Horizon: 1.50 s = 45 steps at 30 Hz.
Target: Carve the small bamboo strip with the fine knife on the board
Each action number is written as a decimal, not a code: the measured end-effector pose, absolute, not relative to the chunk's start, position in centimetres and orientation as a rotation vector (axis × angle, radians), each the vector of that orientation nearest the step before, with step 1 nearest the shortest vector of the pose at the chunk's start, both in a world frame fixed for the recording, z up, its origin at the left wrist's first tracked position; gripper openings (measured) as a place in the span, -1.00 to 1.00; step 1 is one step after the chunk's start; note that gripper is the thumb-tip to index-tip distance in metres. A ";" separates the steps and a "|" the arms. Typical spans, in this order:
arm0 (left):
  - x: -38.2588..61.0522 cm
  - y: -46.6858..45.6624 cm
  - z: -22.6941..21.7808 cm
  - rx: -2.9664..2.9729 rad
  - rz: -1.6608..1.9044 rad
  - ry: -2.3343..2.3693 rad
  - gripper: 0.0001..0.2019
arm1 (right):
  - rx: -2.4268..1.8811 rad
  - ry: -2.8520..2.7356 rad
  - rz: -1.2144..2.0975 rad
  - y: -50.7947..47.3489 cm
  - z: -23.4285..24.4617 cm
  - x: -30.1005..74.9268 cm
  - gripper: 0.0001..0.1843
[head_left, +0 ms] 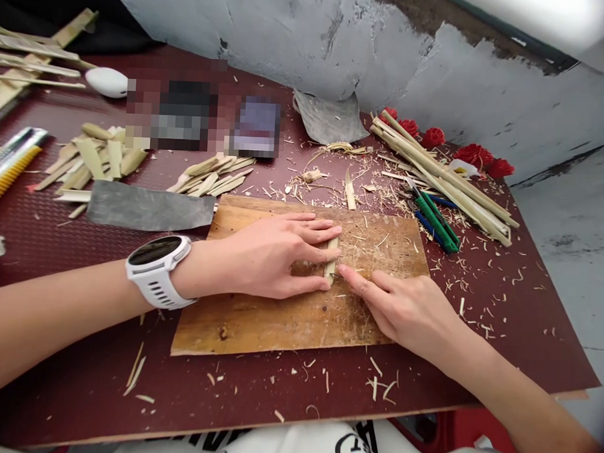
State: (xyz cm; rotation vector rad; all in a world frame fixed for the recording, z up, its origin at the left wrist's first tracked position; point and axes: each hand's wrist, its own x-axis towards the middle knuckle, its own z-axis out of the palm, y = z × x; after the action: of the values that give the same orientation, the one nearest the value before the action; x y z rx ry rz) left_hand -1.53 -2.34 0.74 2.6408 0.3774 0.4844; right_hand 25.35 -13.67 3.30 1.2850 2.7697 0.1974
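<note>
Left grip [275,255], spread flat, presses a pale strip [330,269], long axis running roughly twelve to six o'clock; right grip [407,308], at its four o'clock, pinches a mostly hidden tool [336,275].

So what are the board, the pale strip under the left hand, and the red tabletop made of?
The board looks like worn wood: brown, grained, scratched. The pale strip may be bamboo or another plant stem, matte and straw-colored like the split stalks. The tabletop may be plastic-coated: slight sheen, fine texture.
</note>
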 end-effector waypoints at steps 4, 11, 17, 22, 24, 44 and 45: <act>-1.5 -2.4 0.8 2.667 0.460 0.390 -0.61 | 1.278 2.747 0.162 -13.8 3.6 25.3 -0.41; -1.5 -2.4 0.8 2.664 0.439 0.410 -0.60 | 1.282 2.708 0.271 -14.6 3.1 25.1 -0.39; -1.6 -2.4 0.7 2.680 0.449 0.396 -0.59 | 1.327 2.728 0.222 -14.8 3.0 24.9 -0.39; -1.5 -2.3 0.7 2.660 0.462 0.397 -0.58 | 1.347 2.690 0.240 -14.9 2.9 24.8 -0.37; -1.4 -2.3 0.7 2.657 0.454 0.405 -0.56 | 1.354 2.701 0.265 -14.9 2.7 24.9 -0.38; -5.4 2.9 6.5 2.427 0.685 1.662 -0.51 | 1.614 3.067 0.040 -13.4 2.6 24.3 -0.65; -6.6 4.1 6.9 2.359 0.592 1.803 -0.43 | 1.611 3.069 0.034 -13.4 2.5 24.3 -0.66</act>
State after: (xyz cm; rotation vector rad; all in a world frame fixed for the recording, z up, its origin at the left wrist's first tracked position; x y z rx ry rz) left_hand -6.64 4.11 6.89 2.3592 1.8031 0.5919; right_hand 24.26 -13.42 2.48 1.6109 3.0691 0.0342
